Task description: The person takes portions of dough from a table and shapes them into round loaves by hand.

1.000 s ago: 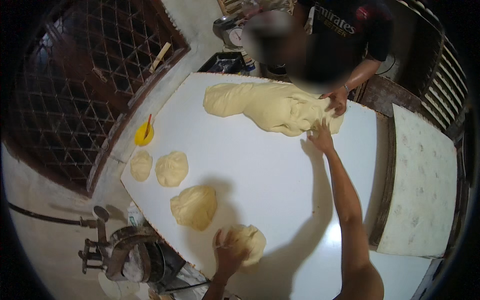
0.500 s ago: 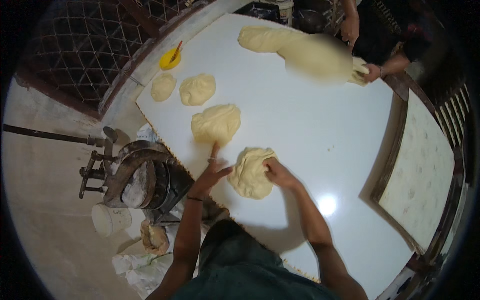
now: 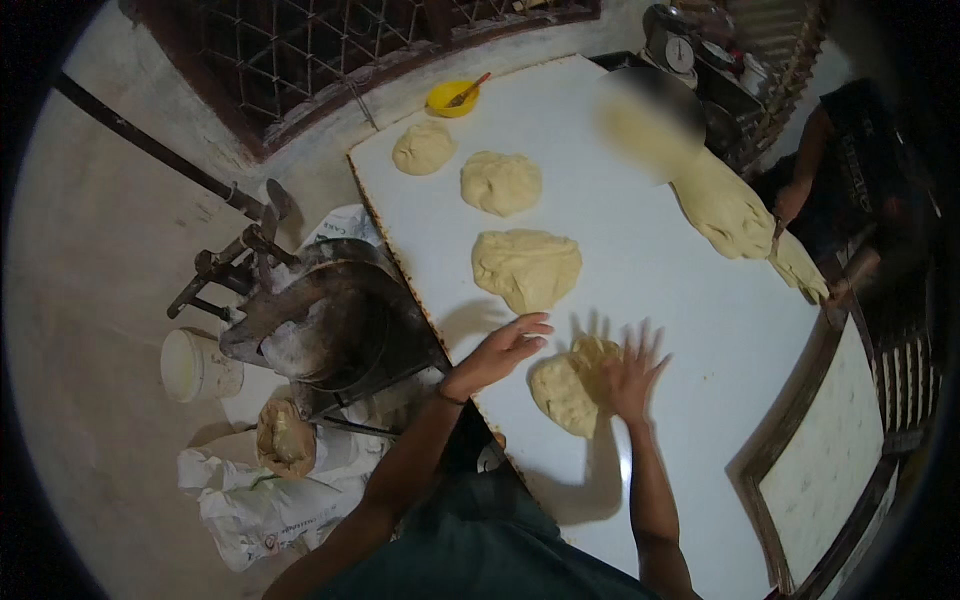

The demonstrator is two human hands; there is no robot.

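Observation:
On the white table (image 3: 720, 420), my right hand (image 3: 632, 375) has its fingers spread at the right side of the nearest dough lump (image 3: 565, 395). My left hand (image 3: 505, 345) is open above the table, between that lump and a larger one (image 3: 525, 265). Farther back lie two smaller lumps (image 3: 500, 183) (image 3: 423, 148) and a yellow bowl (image 3: 446, 98) with a red-handled utensil. A long dough mass (image 3: 725, 215) stretches along the back right, partly blurred, where a co-worker's hands (image 3: 790, 200) are at its right part.
A dark metal machine (image 3: 310, 310) stands left of the table, with a white bucket (image 3: 200, 365) and sacks (image 3: 260, 510) below it. A pale board (image 3: 820, 460) borders the right side. A scale (image 3: 680, 55) stands behind, near the co-worker (image 3: 840, 160).
My right hand came back from the long dough to the nearest lump, bent its fingers into it, and has now spread them. My left hand moved off that lump, forward. The camera's view has turned.

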